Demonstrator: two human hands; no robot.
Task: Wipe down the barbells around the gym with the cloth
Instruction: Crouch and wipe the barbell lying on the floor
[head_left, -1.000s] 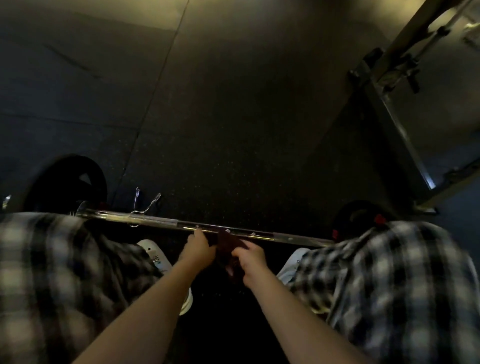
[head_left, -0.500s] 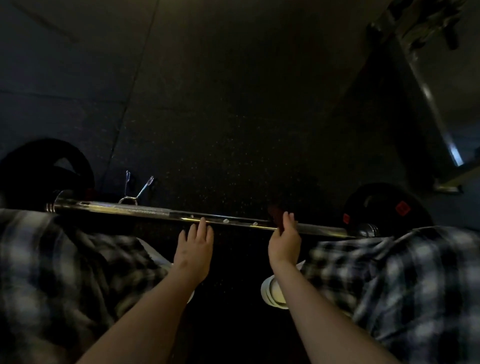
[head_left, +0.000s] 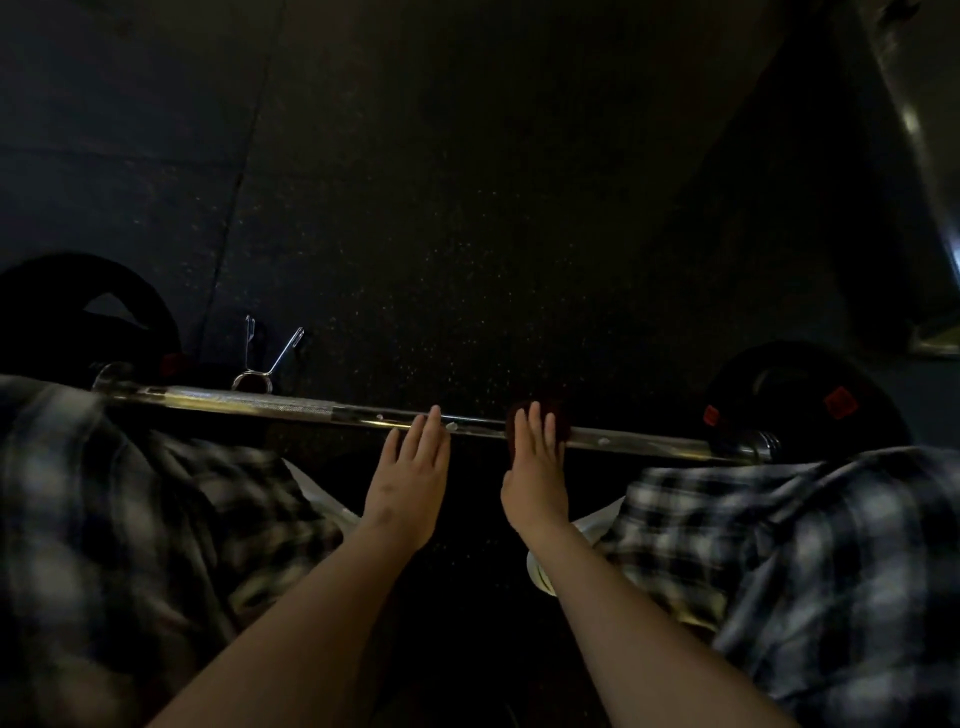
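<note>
Both of your hands reach forward to the barbell (head_left: 291, 408), which lies low across the view from left to right, with plaid fabric (head_left: 156, 519) filling the frame on either side of your arms. Your left hand (head_left: 410, 478) is flat, fingers straight and close together, with only the fingertips touching the steel shaft near its middle; it has hold of nothing. Your right hand (head_left: 535, 467) sits just beside it, further to the right along the bar, fingers likewise straight, pressing the cloth (head_left: 514, 423) down on the shaft. The cloth (dark reddish, hard to make out in this dim light) is bunched over the bar under your fingers; whether it wraps fully around the bar cannot be told. One black plate (head_left: 810, 384) with red labels sits on the bar's right end, and another black plate (head_left: 130, 306) stands at the left end. A spring collar (head_left: 253, 382) rests just behind the bar near the left end, handles pointing up. A white shoe (head_left: 540, 574) shows below your right wrist. The floor (head_left: 467, 208) is dark speckled rubber, and a metal rack frame (head_left: 924, 130) crosses the upper right corner.
</note>
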